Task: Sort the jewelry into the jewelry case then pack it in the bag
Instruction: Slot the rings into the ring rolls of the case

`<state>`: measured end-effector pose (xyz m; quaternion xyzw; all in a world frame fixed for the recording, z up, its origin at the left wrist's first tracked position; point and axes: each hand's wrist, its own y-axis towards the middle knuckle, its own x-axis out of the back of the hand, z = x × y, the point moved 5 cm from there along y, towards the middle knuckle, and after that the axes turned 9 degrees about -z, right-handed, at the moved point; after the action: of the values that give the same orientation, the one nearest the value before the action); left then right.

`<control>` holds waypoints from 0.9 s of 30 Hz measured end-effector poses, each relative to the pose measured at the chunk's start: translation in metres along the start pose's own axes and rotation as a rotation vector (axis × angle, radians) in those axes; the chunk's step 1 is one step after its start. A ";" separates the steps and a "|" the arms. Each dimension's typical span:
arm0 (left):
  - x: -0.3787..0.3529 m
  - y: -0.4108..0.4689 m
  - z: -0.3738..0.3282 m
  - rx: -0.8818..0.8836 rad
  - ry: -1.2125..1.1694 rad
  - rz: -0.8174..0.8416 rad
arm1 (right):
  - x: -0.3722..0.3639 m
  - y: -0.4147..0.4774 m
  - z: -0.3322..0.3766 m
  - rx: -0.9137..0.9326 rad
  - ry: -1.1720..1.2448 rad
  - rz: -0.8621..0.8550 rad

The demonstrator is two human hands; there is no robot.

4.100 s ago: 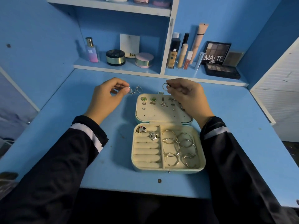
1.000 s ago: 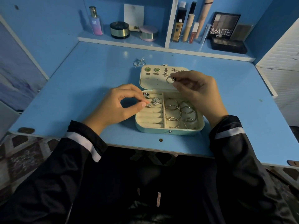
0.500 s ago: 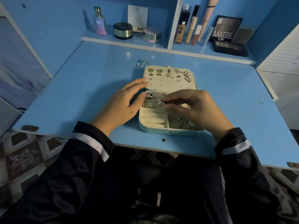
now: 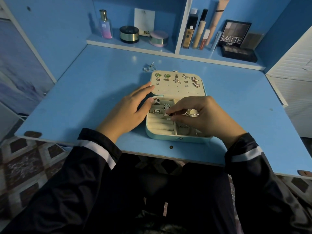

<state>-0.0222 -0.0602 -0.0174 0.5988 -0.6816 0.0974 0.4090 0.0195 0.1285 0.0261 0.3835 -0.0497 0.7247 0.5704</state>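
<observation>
At the far left of the shelf (image 4: 128,46) stands a bottle (image 4: 105,25) with a pink-to-blue body, and two round jars (image 4: 129,34) sit beside it. Lower down, the left hand (image 4: 133,114) lies flat on the desk (image 4: 84,98), fingers straight and loose and holding nothing; its fingertips touch the left edge of the lid (image 4: 177,90) and its thumb rests against the left wall of the case (image 4: 175,137). Just behind the lid's far left corner, a few loose rings (image 4: 148,67) lie on the bare desk, apart from the case. The case sits open near the desk's front edge, with its lid laid back flat and studded with earrings (image 4: 158,75) (two green ones at the left, starfish shapes in the middle, sparkly ones at the right). In the left half of the tray, the cream rolls (image 4: 160,126) hold three set rings (image 4: 167,106) near the hinge end. The right hand (image 4: 200,117) hovers over the middle of the tray, fingers curled, thumb and forefinger pinching a ring (image 4: 168,115) just above the rolls; whether it touches them I cannot tell. Under that hand, the right compartment shows parts of silver hoops (image 4: 184,130), mostly hidden. Further right on the shelf, upright tubes (image 4: 200,34) lean beside a palette (image 4: 234,33) marked MATTE.
</observation>
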 end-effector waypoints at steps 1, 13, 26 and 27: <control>0.000 0.000 0.000 0.005 -0.005 0.002 | 0.000 0.000 0.000 0.001 -0.003 0.007; 0.001 0.000 0.000 0.024 -0.014 0.014 | -0.002 0.006 -0.002 -0.155 0.042 0.089; 0.003 0.001 0.000 0.032 -0.039 0.009 | -0.002 0.003 -0.004 -0.204 0.145 0.021; 0.003 0.001 0.000 0.030 -0.038 0.011 | -0.002 0.003 -0.003 -0.198 0.133 0.029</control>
<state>-0.0226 -0.0621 -0.0155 0.6031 -0.6909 0.0986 0.3863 0.0153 0.1275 0.0234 0.2755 -0.0886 0.7482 0.5971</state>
